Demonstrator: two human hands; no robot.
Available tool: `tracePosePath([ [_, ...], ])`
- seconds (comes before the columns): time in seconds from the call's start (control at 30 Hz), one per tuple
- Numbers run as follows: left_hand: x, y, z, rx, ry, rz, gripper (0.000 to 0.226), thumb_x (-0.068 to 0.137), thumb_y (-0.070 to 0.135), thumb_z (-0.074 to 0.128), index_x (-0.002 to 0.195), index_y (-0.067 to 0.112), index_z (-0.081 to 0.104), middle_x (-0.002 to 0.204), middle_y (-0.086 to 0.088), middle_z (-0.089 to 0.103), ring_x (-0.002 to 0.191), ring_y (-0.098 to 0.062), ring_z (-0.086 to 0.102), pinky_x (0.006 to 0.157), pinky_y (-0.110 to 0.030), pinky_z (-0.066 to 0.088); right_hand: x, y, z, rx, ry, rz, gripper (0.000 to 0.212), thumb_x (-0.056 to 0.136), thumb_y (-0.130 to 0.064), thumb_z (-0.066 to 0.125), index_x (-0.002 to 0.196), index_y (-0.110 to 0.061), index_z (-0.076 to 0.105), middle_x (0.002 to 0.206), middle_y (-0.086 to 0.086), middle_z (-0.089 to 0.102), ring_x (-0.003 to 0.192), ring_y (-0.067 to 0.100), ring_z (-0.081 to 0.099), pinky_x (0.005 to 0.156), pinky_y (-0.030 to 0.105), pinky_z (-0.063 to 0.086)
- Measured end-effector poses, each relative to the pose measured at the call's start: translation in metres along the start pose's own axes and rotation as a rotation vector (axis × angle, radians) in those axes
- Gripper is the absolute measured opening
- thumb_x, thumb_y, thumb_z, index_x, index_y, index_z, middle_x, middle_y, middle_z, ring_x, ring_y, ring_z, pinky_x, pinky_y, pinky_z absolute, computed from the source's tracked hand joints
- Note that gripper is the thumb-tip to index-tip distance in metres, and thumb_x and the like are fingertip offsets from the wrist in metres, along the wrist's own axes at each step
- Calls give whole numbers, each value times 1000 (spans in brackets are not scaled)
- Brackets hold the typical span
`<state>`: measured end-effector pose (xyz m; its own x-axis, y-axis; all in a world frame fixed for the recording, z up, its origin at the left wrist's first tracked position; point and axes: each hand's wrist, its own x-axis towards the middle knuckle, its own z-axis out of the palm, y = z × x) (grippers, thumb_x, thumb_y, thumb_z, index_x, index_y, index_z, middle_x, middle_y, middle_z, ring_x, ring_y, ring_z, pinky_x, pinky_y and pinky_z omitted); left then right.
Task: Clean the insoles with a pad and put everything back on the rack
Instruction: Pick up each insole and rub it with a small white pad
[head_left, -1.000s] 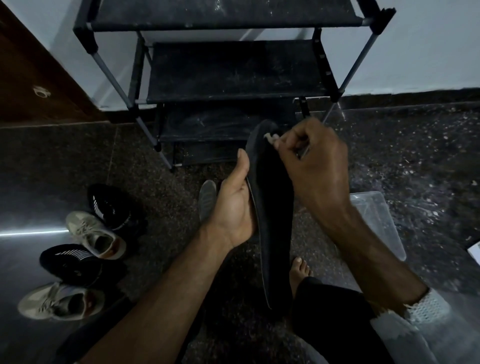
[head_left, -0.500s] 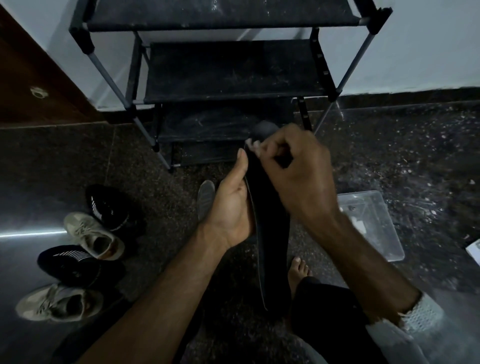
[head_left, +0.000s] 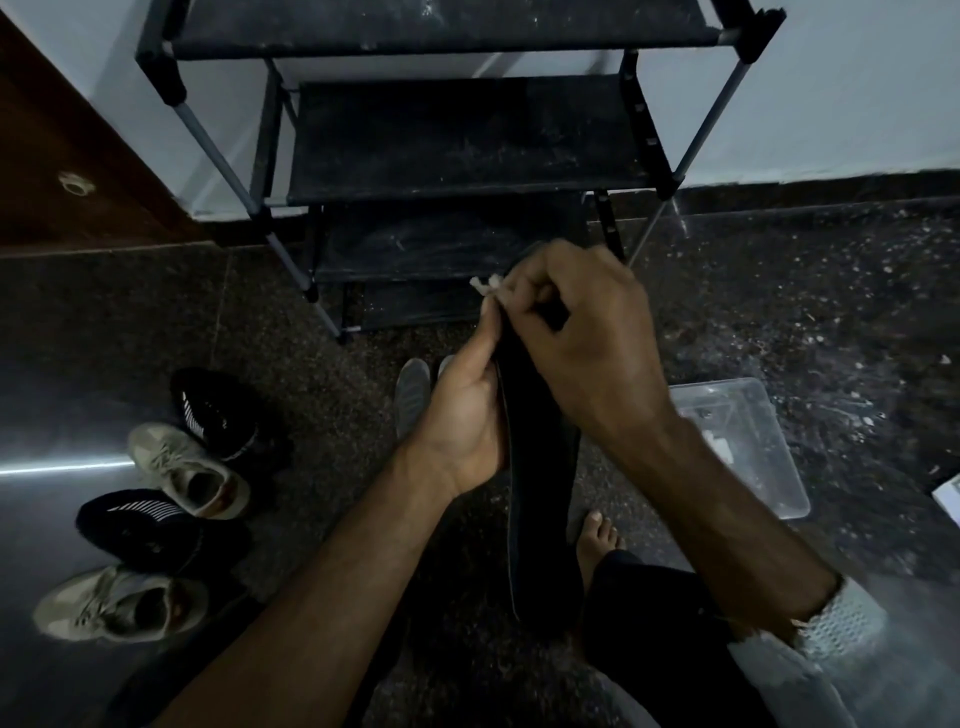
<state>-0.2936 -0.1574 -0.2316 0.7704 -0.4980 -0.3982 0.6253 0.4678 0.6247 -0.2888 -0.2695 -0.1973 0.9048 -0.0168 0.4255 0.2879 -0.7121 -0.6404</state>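
The insole (head_left: 540, 457) stands on edge at the centre of the head view, the only view you have, its far tip near the middle of the frame and its near end dropping toward the lower centre beside your bare foot (head_left: 597, 540). Your left hand (head_left: 462, 415) grips it from the left, thumb running up along its edge; your right hand (head_left: 582, 343) is curled over the far tip and pinches a small white pad (head_left: 485, 287) at the fingertips. The pad is little more than a scrap there, so it could slip out of the pinch if you rub hard, and on this dark speckled floor (head_left: 779, 291) you might lose sight of it. You hold the insole only near its upper half, so the free lower end may flex or swing and brush the floor, picking dirt up again. Pressing at the very tip could also fold the insole over rather than clean it. Two grey insoles (head_left: 413, 395) lie on the floor just behind your left hand, easy to knock or step on when you shift. The rack (head_left: 467, 140) in the upper centre looks dusty, which I judge could soil cleaned pieces once returned. The four shoes (head_left: 176, 493) at lower left and the clear tub (head_left: 748, 441) at right sit apart from your hands.
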Motion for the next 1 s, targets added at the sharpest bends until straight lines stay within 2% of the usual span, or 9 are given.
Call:
tracePosePath([
  [0.1,-1,0,2,53,2,-19,55,95,52,31,126,18,61,124,-6,66,117,-20,61,101,-34,48,7,19,-7,-27,86,62,10,85,-6,65,79,-12,59,81,-4,65,78,11,55,68,36,50],
  [0.2,0,-1,2,78,18,-32,50,96,52,31,119,22,64,120,-4,68,115,-19,62,100,-35,47,8,29,-13,-41,131,119,13,85,-8,66,79,-16,58,82,-8,64,81,12,56,70,35,51],
  [0.3,-1,0,3,23,-4,-36,53,96,51,31,124,18,61,122,-6,67,115,-20,62,101,-34,47,4,16,-4,-36,35,6,9,84,-5,65,79,-12,60,82,-6,65,78,12,54,67,33,48],
  [0.4,0,0,3,-23,-1,-43,52,97,50,30,118,18,65,116,-7,69,110,-20,65,97,-33,50,4,13,-1,-86,-14,-76,8,80,-3,65,80,-10,61,80,-3,65,76,15,53,66,38,47],
  [0.5,0,-3,4,12,22,-52,55,98,51,29,132,17,56,127,-8,64,119,-22,60,102,-37,46,7,25,-10,-82,41,46,8,86,-7,65,84,-13,60,81,-10,60,77,11,54,66,31,48],
  [0.6,3,-2,2,15,68,-49,52,99,50,28,126,18,59,118,-4,69,109,-18,65,92,-32,51,6,31,-16,129,93,237,10,88,-12,68,88,-16,59,80,-14,60,74,1,58,64,14,46],
  [0.77,11,10,-8,-57,186,-7,53,99,54,30,111,18,66,101,-4,75,96,-20,68,85,-37,51,7,33,-32,373,173,381,10,88,-11,66,97,-11,62,85,2,65,74,8,60,68,19,51],
  [0.87,13,18,-14,-103,266,43,55,99,55,30,108,16,67,96,-5,75,93,-20,68,82,-36,52,1,39,-36,337,24,452,5,91,-11,63,95,-15,64,84,1,66,72,8,61,67,20,52],
  [1.0,14,29,-19,-146,321,87,57,97,58,31,110,15,67,101,-8,74,92,-22,69,83,-37,52,-10,39,-29,277,-270,557,27,93,-3,54,84,-22,71,93,-4,71,73,7,64,64,18,53],
])
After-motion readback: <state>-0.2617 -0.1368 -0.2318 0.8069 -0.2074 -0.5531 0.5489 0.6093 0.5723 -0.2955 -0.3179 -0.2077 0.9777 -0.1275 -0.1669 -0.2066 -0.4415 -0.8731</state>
